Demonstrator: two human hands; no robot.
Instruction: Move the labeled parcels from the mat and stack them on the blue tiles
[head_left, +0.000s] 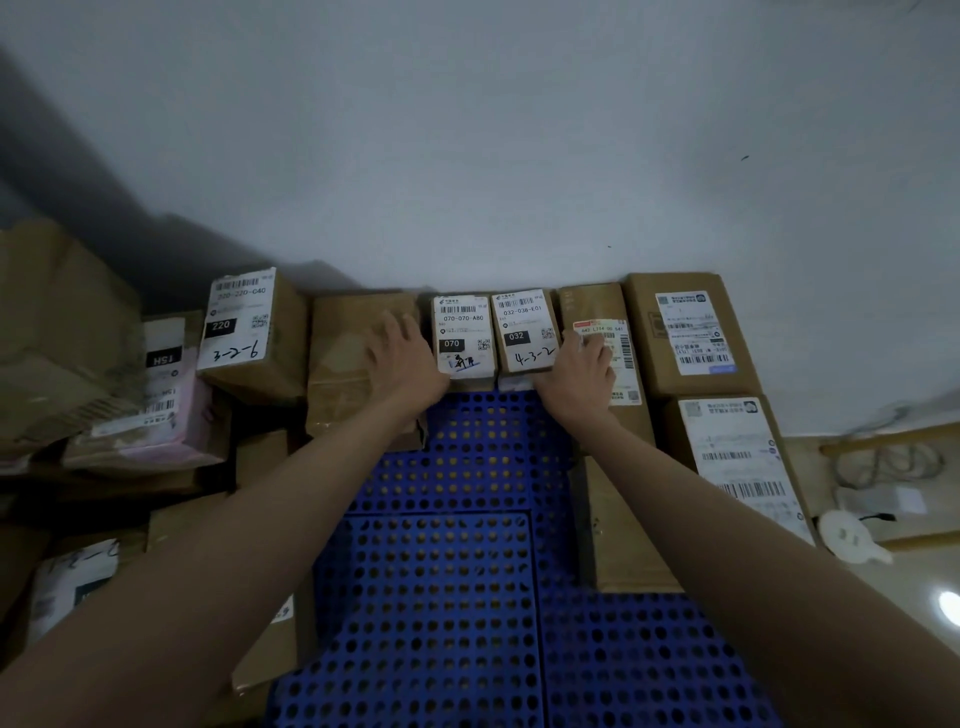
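Blue perforated tiles (441, 571) cover the floor in front of me. Against the wall stands a row of cardboard parcels. Two small ones, labelled 070 (462, 335) and 032 (522, 330), sit side by side at the row's middle. My left hand (405, 358) lies flat on the plain brown parcel (343, 353) to their left, its edge against the 070 parcel. My right hand (582, 374) rests with fingers spread on the long narrow parcel (618, 467) to their right, beside the 032 parcel. Neither hand grips anything.
A parcel marked 220 (249, 327) and a pink-wrapped one (156, 405) stand at the left among more boxes. Two larger labelled boxes (691, 332) (743, 462) fill the right end. Cables and a white object (852, 535) lie on the floor at far right.
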